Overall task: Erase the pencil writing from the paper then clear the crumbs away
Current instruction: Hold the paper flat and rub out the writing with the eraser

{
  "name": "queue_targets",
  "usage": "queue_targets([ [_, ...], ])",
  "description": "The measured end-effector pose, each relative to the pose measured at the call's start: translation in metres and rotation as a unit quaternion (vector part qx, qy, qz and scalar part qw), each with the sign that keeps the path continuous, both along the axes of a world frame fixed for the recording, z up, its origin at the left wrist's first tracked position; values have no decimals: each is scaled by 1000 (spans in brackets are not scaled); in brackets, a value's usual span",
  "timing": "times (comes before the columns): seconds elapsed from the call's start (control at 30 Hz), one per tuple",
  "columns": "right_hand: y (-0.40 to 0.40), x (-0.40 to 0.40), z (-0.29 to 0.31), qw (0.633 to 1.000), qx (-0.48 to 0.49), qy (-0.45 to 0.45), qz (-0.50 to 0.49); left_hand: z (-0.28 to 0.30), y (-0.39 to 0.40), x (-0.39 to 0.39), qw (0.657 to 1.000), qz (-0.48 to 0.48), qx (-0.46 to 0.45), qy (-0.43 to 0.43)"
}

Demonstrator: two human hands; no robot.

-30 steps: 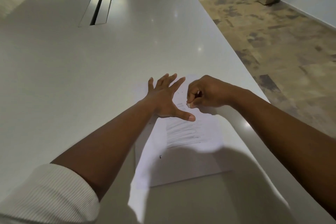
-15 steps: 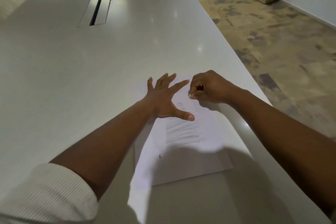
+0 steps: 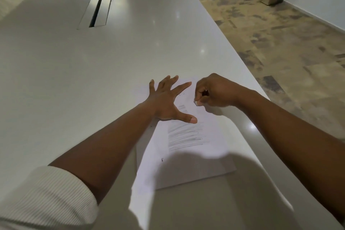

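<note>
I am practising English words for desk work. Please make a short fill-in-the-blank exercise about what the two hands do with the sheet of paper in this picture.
1. The left hand lies flat with spread fingers on the white sheet of paper to hold it ____.
2. The right hand pinches a small white ____.
3. Grey pencil scribbles remain on the paper, just nearer the person than the left ____.
4. The paper lies on a long pale grey ____.

Missing words: still; eraser; thumb; table
</note>
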State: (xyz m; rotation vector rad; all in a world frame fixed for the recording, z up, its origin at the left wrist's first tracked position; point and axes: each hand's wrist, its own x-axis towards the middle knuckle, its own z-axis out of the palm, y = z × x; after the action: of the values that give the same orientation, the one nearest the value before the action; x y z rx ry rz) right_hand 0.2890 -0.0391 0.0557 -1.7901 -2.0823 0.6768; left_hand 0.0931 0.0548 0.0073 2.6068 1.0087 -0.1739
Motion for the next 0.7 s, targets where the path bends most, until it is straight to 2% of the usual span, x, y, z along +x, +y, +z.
queue_targets([
  [0.17,-2,0,-4,999,32,10,0,2,-1,0,1000,1,-1,10],
  [0.4,-10,2,2,995,-89,3,36,2,-2,0,1000,4,-6,4],
  [0.47,-9,0,2,997,-68,-1,26,2,-1,0,1000,3,-4,4],
  [0.6,-7,-5,-2,999,34,6,-20,3,-1,0,1000,0,-4,7],
  [0.7,-7,-2,1,1000,-8,17,-7,3,-1,0,1000,3,-6,9],
])
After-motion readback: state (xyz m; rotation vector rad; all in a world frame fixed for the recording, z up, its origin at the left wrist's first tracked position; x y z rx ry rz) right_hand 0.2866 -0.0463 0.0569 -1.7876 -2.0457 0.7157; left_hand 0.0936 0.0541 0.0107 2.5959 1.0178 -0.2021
